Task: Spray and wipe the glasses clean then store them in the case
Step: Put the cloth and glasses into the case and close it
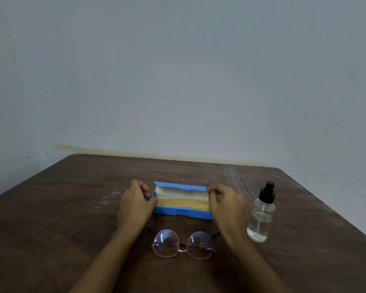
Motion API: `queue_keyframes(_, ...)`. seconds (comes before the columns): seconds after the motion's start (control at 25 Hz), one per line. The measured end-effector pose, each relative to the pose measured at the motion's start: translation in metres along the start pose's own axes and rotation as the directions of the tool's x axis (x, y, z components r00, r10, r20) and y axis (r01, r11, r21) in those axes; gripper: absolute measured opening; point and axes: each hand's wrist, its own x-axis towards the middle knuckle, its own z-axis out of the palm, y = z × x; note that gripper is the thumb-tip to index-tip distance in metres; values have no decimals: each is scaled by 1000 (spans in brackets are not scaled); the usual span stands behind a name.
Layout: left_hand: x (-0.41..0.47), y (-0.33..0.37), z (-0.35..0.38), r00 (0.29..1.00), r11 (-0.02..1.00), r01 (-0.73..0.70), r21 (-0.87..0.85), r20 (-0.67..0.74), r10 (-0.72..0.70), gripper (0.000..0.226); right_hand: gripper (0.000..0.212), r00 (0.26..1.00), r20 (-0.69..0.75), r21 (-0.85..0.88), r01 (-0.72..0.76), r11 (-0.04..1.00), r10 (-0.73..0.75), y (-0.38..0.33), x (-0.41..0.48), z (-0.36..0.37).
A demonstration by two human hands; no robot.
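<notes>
Head view shows the left hand (pixel 135 206) and right hand (pixel 224 204) well apart, fingers curled, pinching opposite ends of the open blue case (pixel 182 212) at frame centre. Steadying the base while easing the lid fully back looks wisest. The glasses (pixel 183 244) lie just below, untouched, and the spray bottle (pixel 261 216) stands at the right.

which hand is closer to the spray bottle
Right. The right hand grips the right end of the blue glasses case, just left of the spray bottle; the left hand grips the case's left end, farther away.
</notes>
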Motion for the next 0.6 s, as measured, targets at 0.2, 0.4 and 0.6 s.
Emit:
queue_keyframes(0.2,-15,4,-23,994,992,-56,-110,88,66,21,17,948,103,114,291,950,-302,-2,-20,-3)
queue_keyframes(0.4,-45,-10,-54,939,956,-276,-97,187,290,8,17,947,111,102,289,952,-300,16,-43,-25)
queue_keyframes(0.6,-65,-34,-72,895,943,-330,34,329,301,22,26,975,209,93,58,994,-76,33,-66,-47)
